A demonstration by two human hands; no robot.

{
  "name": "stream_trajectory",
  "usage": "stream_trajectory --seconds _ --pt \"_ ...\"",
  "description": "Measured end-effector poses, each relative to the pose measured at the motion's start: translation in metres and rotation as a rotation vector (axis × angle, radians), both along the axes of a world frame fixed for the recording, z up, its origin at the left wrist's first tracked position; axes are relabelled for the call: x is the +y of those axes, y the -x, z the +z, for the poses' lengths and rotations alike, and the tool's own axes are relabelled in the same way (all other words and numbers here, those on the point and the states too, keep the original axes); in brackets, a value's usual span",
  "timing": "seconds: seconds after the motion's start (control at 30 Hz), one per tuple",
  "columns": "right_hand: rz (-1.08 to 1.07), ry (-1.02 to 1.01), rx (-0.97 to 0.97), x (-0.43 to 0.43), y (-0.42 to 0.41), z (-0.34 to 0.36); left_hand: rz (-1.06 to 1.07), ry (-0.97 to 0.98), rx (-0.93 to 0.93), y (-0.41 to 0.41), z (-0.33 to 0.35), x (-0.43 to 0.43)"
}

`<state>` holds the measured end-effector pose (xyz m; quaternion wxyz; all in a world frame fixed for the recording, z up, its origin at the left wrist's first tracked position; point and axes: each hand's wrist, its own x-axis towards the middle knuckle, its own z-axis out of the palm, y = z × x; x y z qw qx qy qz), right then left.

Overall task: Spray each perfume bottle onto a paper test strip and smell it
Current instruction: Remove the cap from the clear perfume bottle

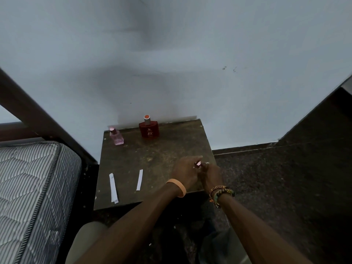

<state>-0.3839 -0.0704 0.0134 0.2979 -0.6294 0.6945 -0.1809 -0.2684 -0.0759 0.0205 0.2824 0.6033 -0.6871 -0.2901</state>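
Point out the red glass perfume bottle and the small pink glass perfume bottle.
Red glass perfume bottle [149, 131], head view, labelled front face.
Small pink glass perfume bottle [119, 139], head view, glass body.

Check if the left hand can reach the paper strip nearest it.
Probably yes: only bare table lies between left hand and paper strip. It grips a small pink object with the right hand, so must release first.

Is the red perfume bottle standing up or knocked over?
Standing up: the red bottle rests on its base, cap on top.
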Motion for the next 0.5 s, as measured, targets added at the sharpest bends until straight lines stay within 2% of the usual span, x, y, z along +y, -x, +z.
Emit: stream_trajectory --seconds 0.4,0.5 --pt "0.009 0.011 0.009 -0.001 0.002 -0.004 0.007 -0.035 0.002 -0.001 0.004 0.0" --pt "0.021 0.016 0.001 0.0 0.003 -0.003 0.002 -0.053 -0.06 0.0 0.011 -0.004"
